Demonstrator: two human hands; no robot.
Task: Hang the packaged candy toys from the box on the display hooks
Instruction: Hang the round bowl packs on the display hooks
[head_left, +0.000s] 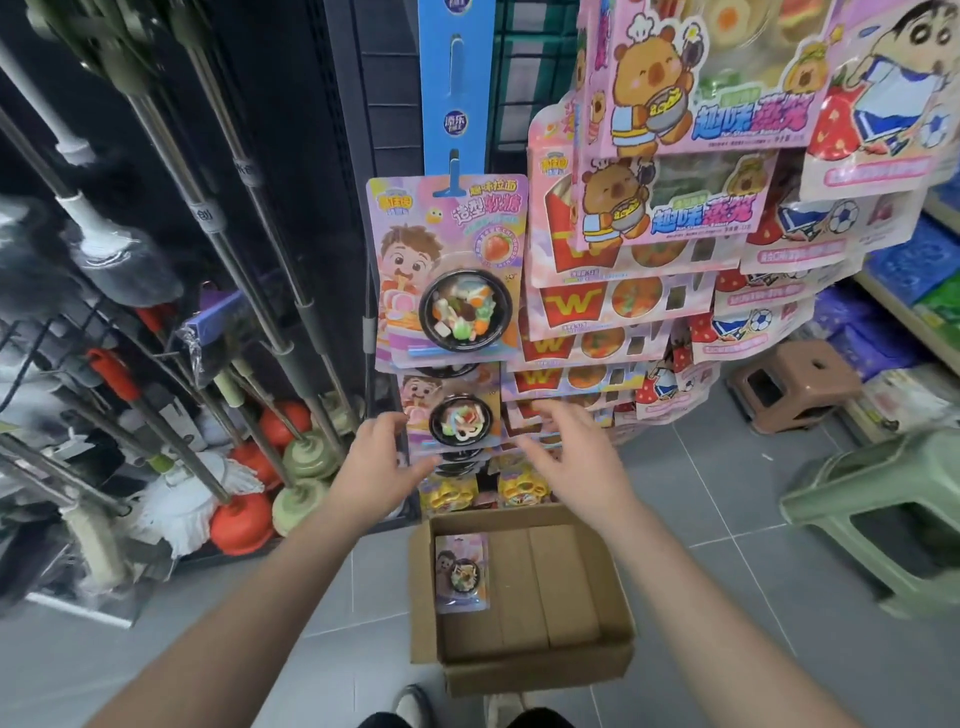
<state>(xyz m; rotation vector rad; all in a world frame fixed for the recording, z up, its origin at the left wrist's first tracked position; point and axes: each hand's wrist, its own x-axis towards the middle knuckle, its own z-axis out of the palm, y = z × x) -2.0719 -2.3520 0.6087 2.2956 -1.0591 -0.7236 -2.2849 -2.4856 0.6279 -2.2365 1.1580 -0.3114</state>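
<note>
Mops with metal handles (218, 244) lean in a rack at far left, and orange rubber plungers (241, 525) stand on the floor below them.

Just right of these, the left hand (374, 467) reaches forward with its fingers loosely spread, holding nothing. Its fingertips lie at the left edge of a pink carded pack of ramen-bowl candy (460, 418); I cannot tell whether they touch it. That pack hangs low on a long blue plastic hanging strip (454, 88). A larger-looking pack of the same kind (447, 275) hangs higher on the strip.

Below, on the grey tiled floor, sits an open brown cardboard box (540, 670). One more ramen-bowl candy pack (462, 571) lies flat inside, against its left wall.

The right hand (571, 457) is stretched out, fingers straight and slightly apart, empty and somewhat blurred, close to the lower right of the hanging pack.

Farther right, pink packs printed with red fry cartons (597, 301) overlap in a column. Beyond them stand a brown plastic stool (795, 384) and a green plastic stool (883, 514).
</note>
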